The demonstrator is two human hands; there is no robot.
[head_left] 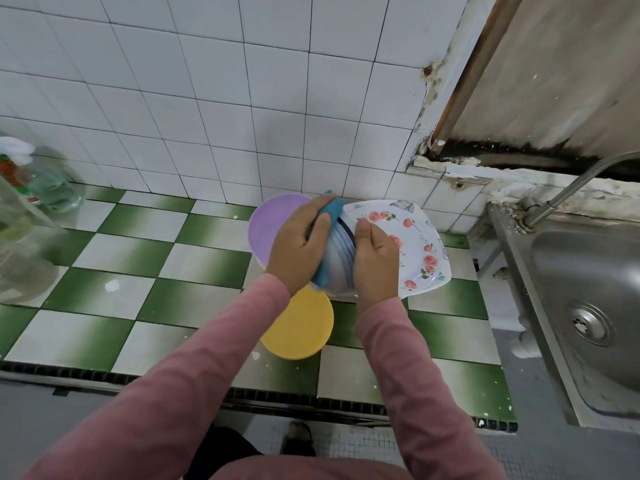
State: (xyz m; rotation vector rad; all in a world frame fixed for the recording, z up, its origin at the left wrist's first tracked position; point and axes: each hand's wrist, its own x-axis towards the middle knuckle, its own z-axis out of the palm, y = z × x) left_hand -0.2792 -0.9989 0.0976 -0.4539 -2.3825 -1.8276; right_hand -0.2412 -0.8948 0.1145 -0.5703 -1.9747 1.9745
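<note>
Striped bowl [341,252], on edge, clasped by right hand [375,263]; left hand [298,249] clutches blue cloth [334,210] against it.

On my feed, the left sleeve [173,393] and right sleeve [415,393] are long, in plain dusty pink cloth, each ending close at the wrist. The left hand [294,251] and right hand [375,261] are bare. I see the same pink top [311,471] lowest in view, with dark trousers [225,448] and one dark shoe [298,438].
</note>
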